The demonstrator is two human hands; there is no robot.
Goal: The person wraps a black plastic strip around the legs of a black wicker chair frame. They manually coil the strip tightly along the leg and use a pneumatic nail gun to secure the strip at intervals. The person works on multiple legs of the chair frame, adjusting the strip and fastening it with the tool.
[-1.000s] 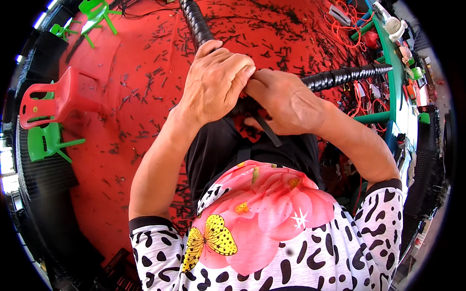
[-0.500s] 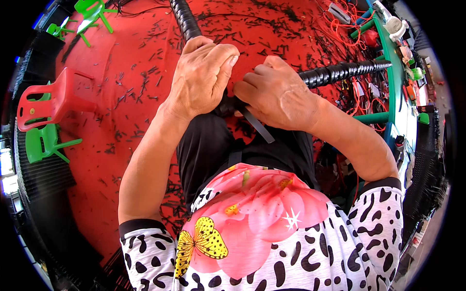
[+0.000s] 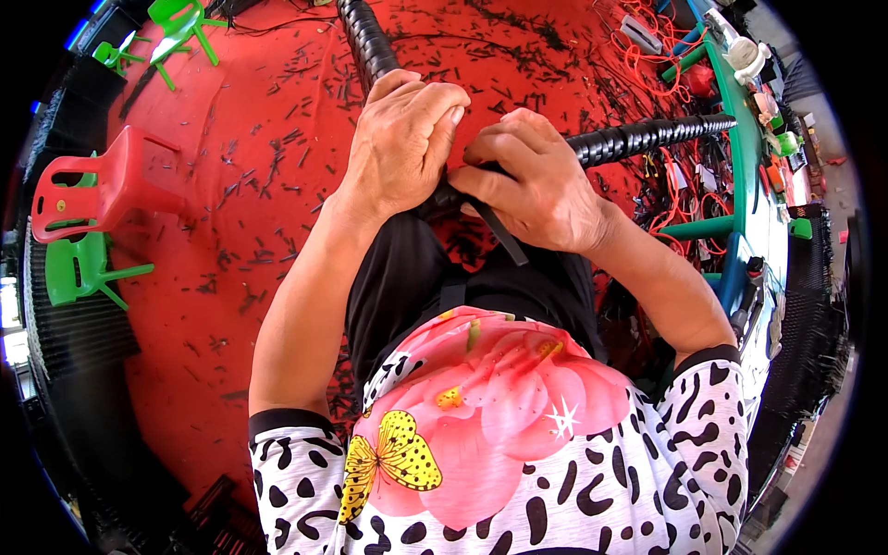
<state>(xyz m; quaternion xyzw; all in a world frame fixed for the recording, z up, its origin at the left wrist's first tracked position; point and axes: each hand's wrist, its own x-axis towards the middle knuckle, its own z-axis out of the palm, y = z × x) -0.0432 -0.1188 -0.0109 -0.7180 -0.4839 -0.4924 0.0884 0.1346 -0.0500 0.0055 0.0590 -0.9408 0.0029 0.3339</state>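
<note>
My left hand (image 3: 402, 143) is closed over the near part of a black, spirally wrapped bundle (image 3: 363, 42) that runs up and away from me. Close to its right, my right hand (image 3: 541, 185) has bent fingers pinching a flat black strip (image 3: 499, 233), whose cut-looking end hangs over my lap. A second black ribbed length (image 3: 652, 141) extends to the right from behind my right hand, tapering toward a green frame. Between my hands, dark material joins these parts, mostly hidden by my fingers. My right fingertips are slightly blurred.
A red floor (image 3: 222, 305) is strewn with small black scraps. A red plastic chair (image 3: 120, 185) and green chairs (image 3: 83, 268) stand at the left. At the right, a green-framed bench (image 3: 745, 176) carries assorted items, with tangled orange cords (image 3: 638, 69) beside it.
Both hands have shifted slightly right. My right hand has turned and its fingers have moved round the strip; the strip's loose end sits a little further right and lower-angled than before.
</note>
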